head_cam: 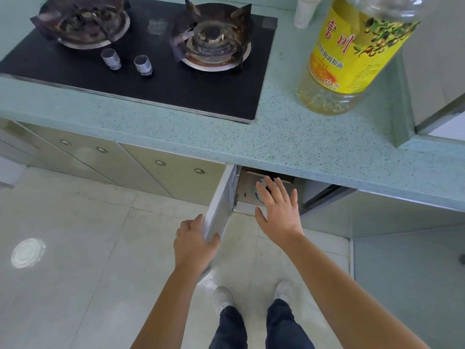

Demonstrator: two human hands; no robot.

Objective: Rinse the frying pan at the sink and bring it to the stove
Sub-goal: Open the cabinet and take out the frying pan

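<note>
My left hand [195,241] grips the edge of the pale cabinet door [219,210], holding it open so my right hand [278,210], fingers spread and empty, can reach inside. No frying pan visible; the black two-burner gas stove [156,79] stands bare.

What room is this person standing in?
Most likely a home kitchen: a two-burner gas stove set into a speckled countertop, a big bottle of cooking oil beside it, and cupboards below.
</note>
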